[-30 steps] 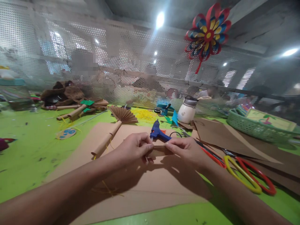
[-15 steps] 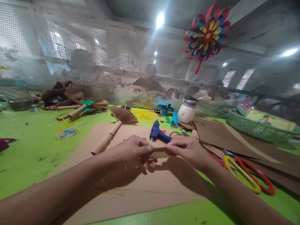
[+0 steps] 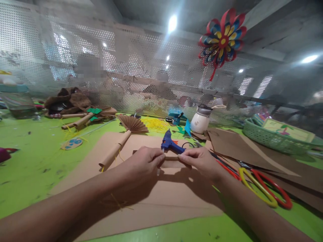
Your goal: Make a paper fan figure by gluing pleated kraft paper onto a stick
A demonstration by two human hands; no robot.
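Note:
A folded strip of brown paper (image 3: 172,162) is stretched between my hands, just above a large brown sheet (image 3: 141,215). My left hand (image 3: 147,161) pinches its left end, and my right hand (image 3: 198,160) pinches the right end between thumb and fingers. Right behind the strip lies a blue glue gun (image 3: 171,144), its nozzle pointing away from me; a clear glue stick shows by my left fingertips. To the left rests a pleated paper fan (image 3: 133,123) with a rolled paper handle (image 3: 113,153) and yellow strands.
Red and yellow-handled scissors (image 3: 264,188) lie at right beside brown sheets (image 3: 234,148). A green basket (image 3: 277,136) stands behind them. A white jar (image 3: 200,119), yellow shreds (image 3: 155,124) and a perforated screen (image 3: 126,67) are at the back; a paper flower (image 3: 223,40) hangs above.
My left fingers, spread below the strip before, have drawn in toward the thumb. Both hands keep their hold on the strip, which has tilted slightly. The view has shifted a little.

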